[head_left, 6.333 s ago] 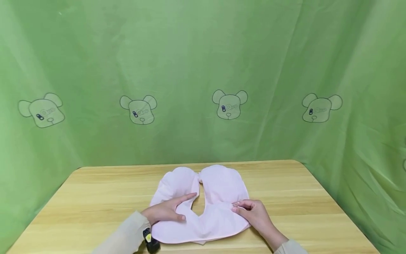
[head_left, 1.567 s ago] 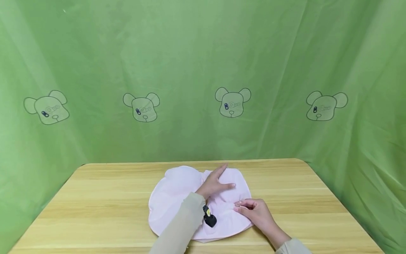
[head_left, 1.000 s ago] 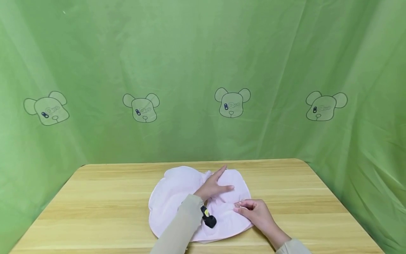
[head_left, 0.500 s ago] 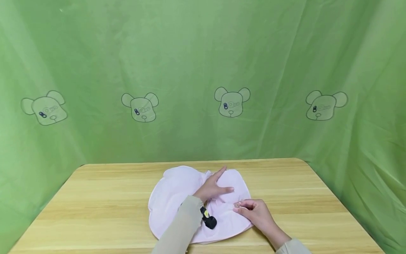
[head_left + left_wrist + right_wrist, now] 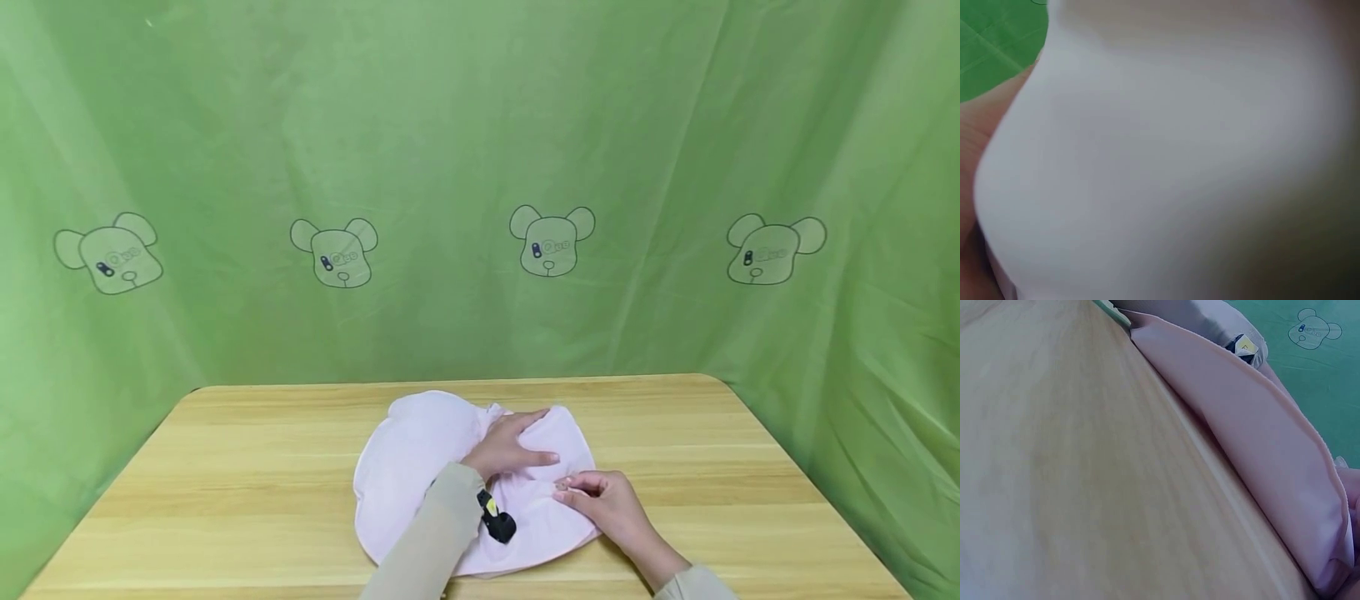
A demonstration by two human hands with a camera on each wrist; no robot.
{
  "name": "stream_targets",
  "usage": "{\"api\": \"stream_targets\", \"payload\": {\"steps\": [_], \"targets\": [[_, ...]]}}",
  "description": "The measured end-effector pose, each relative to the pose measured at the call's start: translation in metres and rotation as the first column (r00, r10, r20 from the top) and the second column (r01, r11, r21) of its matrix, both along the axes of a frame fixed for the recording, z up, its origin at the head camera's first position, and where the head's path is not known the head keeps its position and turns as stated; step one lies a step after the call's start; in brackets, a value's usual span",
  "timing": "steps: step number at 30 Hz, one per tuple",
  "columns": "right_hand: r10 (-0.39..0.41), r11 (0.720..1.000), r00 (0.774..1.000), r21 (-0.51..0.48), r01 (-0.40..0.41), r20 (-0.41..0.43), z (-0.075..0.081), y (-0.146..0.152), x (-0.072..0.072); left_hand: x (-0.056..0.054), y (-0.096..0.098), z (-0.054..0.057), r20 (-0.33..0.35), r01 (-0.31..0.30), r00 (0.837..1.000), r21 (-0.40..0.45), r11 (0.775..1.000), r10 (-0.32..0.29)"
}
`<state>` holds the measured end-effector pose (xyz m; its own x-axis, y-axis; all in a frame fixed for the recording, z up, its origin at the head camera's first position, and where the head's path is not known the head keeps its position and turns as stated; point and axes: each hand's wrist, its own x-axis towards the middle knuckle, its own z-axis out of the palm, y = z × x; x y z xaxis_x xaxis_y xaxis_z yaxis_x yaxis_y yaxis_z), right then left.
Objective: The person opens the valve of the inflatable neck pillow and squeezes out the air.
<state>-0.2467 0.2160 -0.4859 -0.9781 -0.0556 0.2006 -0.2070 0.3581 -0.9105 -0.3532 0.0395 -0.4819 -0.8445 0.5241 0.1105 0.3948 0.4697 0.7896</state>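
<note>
A pale pink, scalloped cloth bib (image 5: 408, 467) lies on the table, somewhat rumpled on its right half. My left hand (image 5: 506, 448) reaches across it and rests on the far right part, thumb and index finger extended and apart; its other fingers are hidden. At the right side my right hand (image 5: 603, 500) pinches the cloth between thumb and fingers. Blurred pale cloth (image 5: 1116, 144) fills most of the left wrist view. In the right wrist view, the bib's edge (image 5: 1241, 425) stands raised off the wood, with part of the right hand at the far right.
A wooden table (image 5: 225, 483) with rounded far corners holds the bib. Green fabric (image 5: 442, 125) printed with bear heads hangs behind and at the sides. A black wrist device (image 5: 497, 518) sits on the left wrist, over the bib.
My left hand moved from the bib's left side to its far right part. Most recently its index finger has lowered, and the far right edge has drawn slightly nearer. The right hand keeps its pinch.
</note>
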Motion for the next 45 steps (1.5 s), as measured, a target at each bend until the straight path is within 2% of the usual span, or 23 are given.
{"api": "stream_targets", "payload": {"steps": [8, 17, 27, 38, 45], "targets": [[0.005, 1.0, 1.0, 0.005, -0.005, -0.02, -0.0027, -0.0003, -0.0004, -0.0004, -0.0006, -0.0041, -0.031, -0.005, 1.0, -0.037, 0.999, 0.004], [0.005, 1.0, 1.0, -0.003, -0.005, -0.027, -0.0029, -0.0012, 0.0003, 0.0011, -0.003, -0.006, -0.046, 0.019, 0.999, 0.02, 1.0, -0.018], [0.0, 1.0, 1.0, -0.008, 0.0, -0.022, 0.0014, -0.0019, 0.0013, -0.0004, -0.0023, -0.008, 0.006, 0.046, 0.999, 0.124, 0.991, -0.047], [-0.018, 1.0, 1.0, -0.002, 0.018, -0.021, -0.0013, -0.0012, -0.0004, 0.0036, -0.0022, -0.0061, 0.075, 0.016, 0.997, 0.162, 0.987, -0.029], [-0.024, 1.0, 1.0, 0.004, 0.024, -0.006, -0.0012, -0.001, -0.0004, 0.0034, -0.0023, -0.01, 0.086, 0.006, 0.996, 0.18, 0.984, -0.022]]}}
